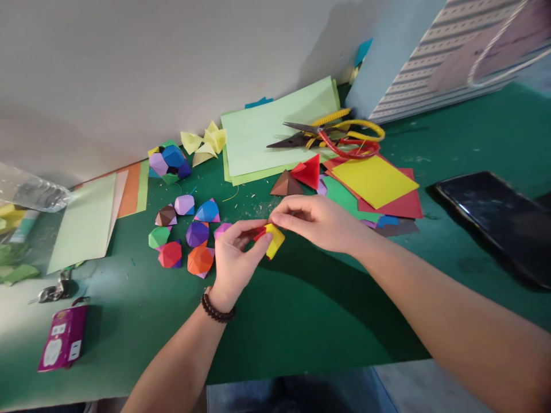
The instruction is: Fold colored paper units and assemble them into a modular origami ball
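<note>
A small folded paper piece of yellow and red (271, 240) is pinched between my left hand (235, 258) and my right hand (318, 221). Its inner folds are hidden by my fingers. A dark beaded bracelet (217, 310) circles my left wrist. Several small origami polyhedra (185, 238) lie just left of my left hand. Beyond my right hand stand a brown paper pyramid (286, 183) and a red one (307, 171). Red-handled scissors (331, 136) rest on a pale green paper stack (267, 129).
A green cutting mat (301, 310) covers the table. A dark tablet or phone (495, 223) lies at right, and a yellow sheet on red paper (374, 180) lies behind my right hand. At left are a plastic bag (32, 186) and a magenta box (63, 338). A wall rises behind.
</note>
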`<state>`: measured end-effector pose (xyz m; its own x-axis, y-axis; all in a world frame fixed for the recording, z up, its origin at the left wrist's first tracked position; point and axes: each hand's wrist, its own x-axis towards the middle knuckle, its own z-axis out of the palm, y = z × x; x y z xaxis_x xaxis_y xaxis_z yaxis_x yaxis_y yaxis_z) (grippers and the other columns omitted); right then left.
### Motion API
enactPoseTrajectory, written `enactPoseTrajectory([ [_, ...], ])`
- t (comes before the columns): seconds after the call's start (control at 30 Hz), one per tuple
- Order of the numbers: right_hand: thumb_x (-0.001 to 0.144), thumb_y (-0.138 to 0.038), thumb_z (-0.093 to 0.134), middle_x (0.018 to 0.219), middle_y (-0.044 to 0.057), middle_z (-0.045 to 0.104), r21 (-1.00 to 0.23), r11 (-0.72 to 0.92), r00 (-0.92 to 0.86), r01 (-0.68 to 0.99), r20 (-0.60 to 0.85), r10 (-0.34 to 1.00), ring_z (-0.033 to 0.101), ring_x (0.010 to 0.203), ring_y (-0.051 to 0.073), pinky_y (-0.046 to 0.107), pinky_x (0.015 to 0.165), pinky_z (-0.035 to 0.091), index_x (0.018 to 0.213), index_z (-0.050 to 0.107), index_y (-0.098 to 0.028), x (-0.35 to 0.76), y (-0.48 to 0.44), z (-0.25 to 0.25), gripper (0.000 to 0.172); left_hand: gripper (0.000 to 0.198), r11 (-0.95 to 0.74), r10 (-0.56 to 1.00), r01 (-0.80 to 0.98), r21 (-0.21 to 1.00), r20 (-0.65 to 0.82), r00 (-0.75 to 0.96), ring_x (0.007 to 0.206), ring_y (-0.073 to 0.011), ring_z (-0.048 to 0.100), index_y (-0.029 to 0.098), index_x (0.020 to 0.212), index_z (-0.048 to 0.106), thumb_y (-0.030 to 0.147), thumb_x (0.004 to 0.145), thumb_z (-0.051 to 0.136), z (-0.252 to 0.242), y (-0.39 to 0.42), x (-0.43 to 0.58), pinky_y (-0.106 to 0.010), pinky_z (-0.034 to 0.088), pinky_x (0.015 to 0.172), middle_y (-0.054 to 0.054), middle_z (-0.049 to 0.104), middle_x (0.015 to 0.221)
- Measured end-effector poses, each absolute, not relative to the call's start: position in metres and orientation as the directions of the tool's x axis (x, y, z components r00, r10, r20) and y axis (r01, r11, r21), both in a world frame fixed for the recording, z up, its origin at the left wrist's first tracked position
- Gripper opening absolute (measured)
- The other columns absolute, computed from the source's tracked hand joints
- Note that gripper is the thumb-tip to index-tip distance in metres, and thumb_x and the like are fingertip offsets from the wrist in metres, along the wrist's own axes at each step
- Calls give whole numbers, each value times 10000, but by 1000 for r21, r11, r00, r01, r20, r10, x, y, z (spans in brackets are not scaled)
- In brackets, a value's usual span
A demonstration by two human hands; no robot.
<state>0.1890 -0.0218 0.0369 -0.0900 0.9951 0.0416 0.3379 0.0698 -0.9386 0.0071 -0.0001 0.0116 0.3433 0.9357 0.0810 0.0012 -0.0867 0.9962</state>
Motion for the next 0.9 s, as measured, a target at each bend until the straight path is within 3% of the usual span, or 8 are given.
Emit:
enactPoseTrajectory([
  [0.2, 873, -254, 627, 817, 34, 687, -798, 245, -107, 550, 223, 969, 644, 735, 168, 286, 622, 477, 836, 692, -205, 186, -29, 39, 90, 247, -134, 949, 73, 988, 106, 295, 854, -147, 703, 184, 934, 629, 179, 735, 774, 17, -3, 11, -269, 588, 788, -38, 701, 906],
  [0.47, 871, -167, 595, 740, 24, 621, -696, 328, -108, 639, 341, 934, 593, 674, 161, 284, 592, 454, 756, 600, -200, 176, -33, 32, 120, 210, -202, 937, 74, 977, 171, 304, 784, -115, 646, 188, 867, 575, 125, 744, 734, 14, -2, 11, -257, 541, 762, 2, 633, 832],
  [0.7, 964, -344, 509, 829, 34, 677, -831, 177, -81, 527, 159, 984, 615, 693, 165, 284, 585, 465, 904, 604, -220, 181, -31, 33, 167, 195, -38, 962, -84, 996, 59, 268, 787, -123, 657, 181, 845, 598, 150, 731, 753, 17, -4, 12, -254, 551, 746, -7, 650, 840],
  [0.9, 937, -229, 514, 791, 27, 624, -676, 344, -152, 651, 328, 932, 580, 712, 168, 303, 637, 451, 831, 545, -228, 178, -35, 38, 110, 182, 94, 936, -140, 986, -39, 350, 744, -115, 638, 168, 804, 608, 198, 724, 768, 17, -5, 13, -246, 546, 712, -7, 641, 812],
])
